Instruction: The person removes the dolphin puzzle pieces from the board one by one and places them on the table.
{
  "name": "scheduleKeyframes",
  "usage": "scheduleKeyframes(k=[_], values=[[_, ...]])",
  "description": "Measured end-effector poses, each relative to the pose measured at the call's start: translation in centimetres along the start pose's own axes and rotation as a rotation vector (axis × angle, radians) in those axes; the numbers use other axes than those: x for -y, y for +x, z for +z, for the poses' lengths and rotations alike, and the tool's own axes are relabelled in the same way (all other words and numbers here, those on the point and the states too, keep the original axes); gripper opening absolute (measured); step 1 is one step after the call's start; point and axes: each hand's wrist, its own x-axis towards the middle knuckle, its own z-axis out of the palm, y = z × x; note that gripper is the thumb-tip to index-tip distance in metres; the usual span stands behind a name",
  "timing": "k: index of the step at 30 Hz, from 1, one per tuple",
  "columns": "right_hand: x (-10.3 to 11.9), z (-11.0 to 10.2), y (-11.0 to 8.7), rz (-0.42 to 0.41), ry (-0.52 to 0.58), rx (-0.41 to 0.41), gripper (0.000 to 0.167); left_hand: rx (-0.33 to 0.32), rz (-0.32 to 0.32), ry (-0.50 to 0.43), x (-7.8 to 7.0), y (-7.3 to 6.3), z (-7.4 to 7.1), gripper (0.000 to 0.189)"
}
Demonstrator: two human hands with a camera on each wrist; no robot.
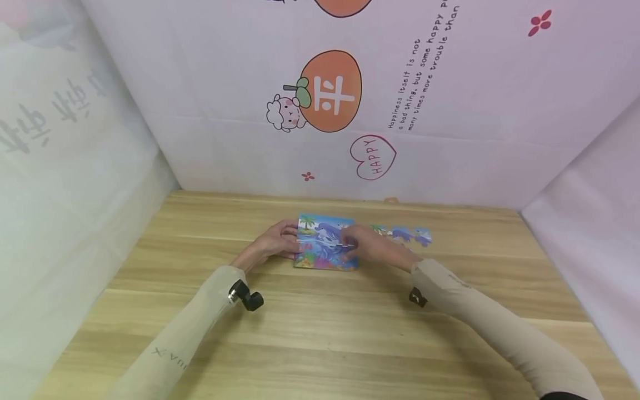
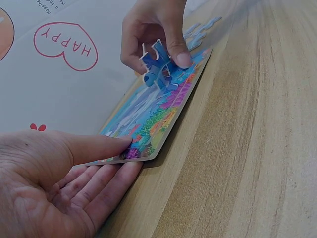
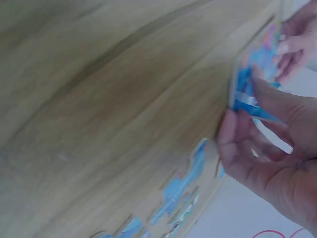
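Observation:
A jigsaw puzzle board (image 1: 320, 253) with a dolphin, palm and coral picture lies on the wooden table. My left hand (image 1: 275, 240) grips its left edge; in the left wrist view the thumb (image 2: 106, 148) lies on top and the fingers are under the edge. Over the board's right part, my right hand (image 1: 367, 244) holds a blue puzzle piece (image 2: 157, 67), tilted up off the picture. The right thumb (image 3: 270, 96) shows above the board in the right wrist view, which is blurred. Part of the board's right side is hidden behind the right hand.
Several loose puzzle pieces (image 1: 412, 234) lie to the right of the board, partly behind the right forearm. The wooden table (image 1: 320, 333) ends at the back against a printed white cloth (image 1: 225, 111). White cloth also hangs at both sides.

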Motion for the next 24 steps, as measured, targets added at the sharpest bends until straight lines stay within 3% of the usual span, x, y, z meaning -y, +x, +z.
scheduleKeyframes(k=[5,11,24], values=[[0.2,-0.6,-0.9,-0.087,0.013,0.036,0.02,0.003,-0.005,-0.008,0.2,0.1,0.0,0.079],[0.8,-0.4,-1.1,-0.031,0.028,0.039,0.022,-0.004,-0.01,-0.014,0.2,0.0,0.0,0.08],[0.1,0.4,0.5,0.096,-0.006,-0.036,0.017,-0.009,-0.011,-0.018,0.2,0.2,0.1,0.081]])
